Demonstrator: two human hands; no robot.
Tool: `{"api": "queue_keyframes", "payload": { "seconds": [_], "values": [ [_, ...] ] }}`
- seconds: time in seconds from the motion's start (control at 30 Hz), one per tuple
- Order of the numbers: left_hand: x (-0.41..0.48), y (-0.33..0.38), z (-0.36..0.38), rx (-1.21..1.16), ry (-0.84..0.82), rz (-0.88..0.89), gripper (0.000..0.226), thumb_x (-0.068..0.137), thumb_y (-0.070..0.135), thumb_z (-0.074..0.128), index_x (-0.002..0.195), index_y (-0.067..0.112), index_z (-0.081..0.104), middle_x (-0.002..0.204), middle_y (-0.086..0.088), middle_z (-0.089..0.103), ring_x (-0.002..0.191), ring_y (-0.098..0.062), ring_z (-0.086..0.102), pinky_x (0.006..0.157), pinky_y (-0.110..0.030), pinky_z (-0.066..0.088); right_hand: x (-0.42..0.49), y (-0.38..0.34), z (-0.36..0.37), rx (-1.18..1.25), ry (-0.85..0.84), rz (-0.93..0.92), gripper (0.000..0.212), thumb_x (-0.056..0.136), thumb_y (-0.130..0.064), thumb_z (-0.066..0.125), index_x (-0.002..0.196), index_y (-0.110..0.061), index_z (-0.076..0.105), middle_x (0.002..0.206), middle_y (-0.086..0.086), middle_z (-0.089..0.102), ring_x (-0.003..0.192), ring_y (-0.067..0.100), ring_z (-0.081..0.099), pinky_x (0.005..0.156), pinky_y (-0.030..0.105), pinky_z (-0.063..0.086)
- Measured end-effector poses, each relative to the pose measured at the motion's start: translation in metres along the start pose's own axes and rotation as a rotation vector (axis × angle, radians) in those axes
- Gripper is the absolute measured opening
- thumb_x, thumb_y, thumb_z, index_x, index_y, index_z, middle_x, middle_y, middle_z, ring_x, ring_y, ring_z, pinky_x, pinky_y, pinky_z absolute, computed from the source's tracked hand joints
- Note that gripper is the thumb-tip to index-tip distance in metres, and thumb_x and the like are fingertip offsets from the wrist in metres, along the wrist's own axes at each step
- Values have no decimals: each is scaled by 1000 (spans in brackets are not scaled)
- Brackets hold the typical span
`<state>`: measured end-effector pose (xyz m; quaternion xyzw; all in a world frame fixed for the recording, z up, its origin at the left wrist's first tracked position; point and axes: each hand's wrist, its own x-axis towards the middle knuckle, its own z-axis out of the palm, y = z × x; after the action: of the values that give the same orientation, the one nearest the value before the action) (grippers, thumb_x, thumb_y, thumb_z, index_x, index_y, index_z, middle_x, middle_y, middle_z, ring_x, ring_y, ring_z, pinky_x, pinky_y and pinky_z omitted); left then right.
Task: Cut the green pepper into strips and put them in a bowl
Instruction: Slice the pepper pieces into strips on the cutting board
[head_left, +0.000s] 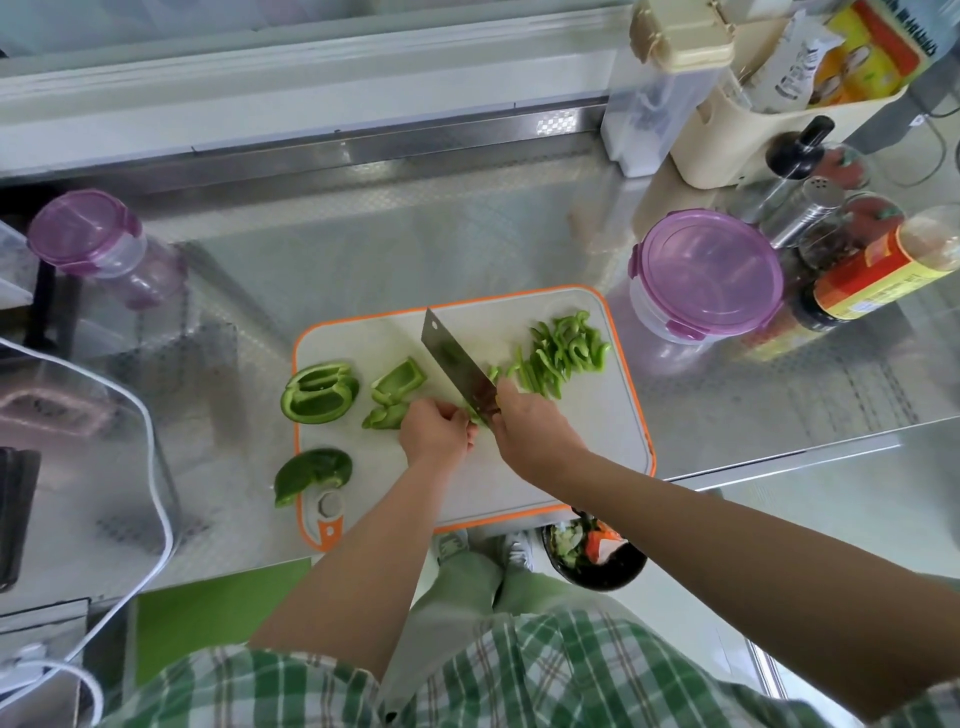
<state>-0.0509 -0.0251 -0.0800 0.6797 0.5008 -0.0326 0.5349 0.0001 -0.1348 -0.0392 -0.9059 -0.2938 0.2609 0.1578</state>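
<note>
Head view, items:
- surface: patterned steel.
- cutting board: white, orange rim.
- cleaver: edge down on the board, handle clasped by the right grip.
- left grip: fingers curled, holding down a pepper piece beside the blade.
- strips: heaped right of the blade.
- pepper half, hollow, and cut section: board's left side.
- pepper wedge: overhanging the board's left edge.
- purple-lidded tub: near the board's far right corner.

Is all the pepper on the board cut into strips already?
No: strips are piled right of the knife, but a pepper half and other large pieces lie uncut on the board's left side.
</note>
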Motion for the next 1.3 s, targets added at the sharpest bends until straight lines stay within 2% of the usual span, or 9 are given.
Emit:
{"api": "queue_keyframes", "payload": {
  "seconds": [0.3,0.47,0.57,0.63,0.73,0.87,0.97,1.07,1.3],
  "values": [
    [7,-5,1,55,-6,23,27,87,3,57,64,13,51,60,-10,68,61,-29,68,76,-45,58,4,-10,2,-23,-35,42,13,96,-6,40,109,-7,39,82,9,49,72,31,47,58,36,31],
    [10,-5,-1,63,-28,19,20,88,2,58,69,6,57,62,-10,68,62,-28,69,75,-43,59,11,-15,5,-22,-9,64,24,98,-8,40,121,-6,37,98,17,60,81,36,55,61,38,34],
    [10,-5,-1,-23,-67,-9,13,90,-1,57,80,-7,61,65,-14,66,56,-26,65,68,-41,61,17,-7,4,57,52,95,11,95,-5,40,106,-8,37,89,17,59,84,40,59,60,38,36],
    [9,-4,-1,-48,-72,-5,17,91,-4,54,76,-7,61,63,-13,64,56,-25,63,65,-37,59,17,-2,0,126,79,99,6,95,-6,40,98,-9,36,80,14,54,80,40,58,58,38,37],
    [8,-4,0,-40,-68,-5,21,91,-4,53,71,-2,59,61,-12,63,57,-25,62,65,-36,58,10,-2,-7,109,37,39,15,97,-10,40,111,-5,40,79,11,49,81,38,57,59,35,32],
    [12,-8,1,-38,-60,-5,25,89,-5,53,65,-2,59,56,-11,61,54,-25,60,65,-39,57,0,-6,-8,59,-16,1,33,97,-11,40,129,-4,36,91,19,57,86,39,57,61,37,35],
    [12,-9,2,-40,-55,-6,29,89,-5,53,61,1,57,56,-12,62,54,-26,60,68,-42,58,-2,-7,-7,58,-24,25,19,96,-9,40,115,-5,40,90,18,55,83,38,56,60,37,35],
    [11,-8,1,-37,-47,-3,22,89,-4,53,69,-4,62,58,-12,63,51,-25,59,66,-38,59,-3,-8,-4,50,-37,38,7,96,-9,41,102,-9,38,82,12,49,74,34,50,58,37,34],
    [15,-11,1,34,-50,24,19,84,-3,54,71,-8,67,61,-12,68,51,-22,62,66,-35,59,1,-14,6,40,-43,83,13,96,-8,42,93,-13,30,83,12,52,77,34,52,59,37,33]
  ]
}}
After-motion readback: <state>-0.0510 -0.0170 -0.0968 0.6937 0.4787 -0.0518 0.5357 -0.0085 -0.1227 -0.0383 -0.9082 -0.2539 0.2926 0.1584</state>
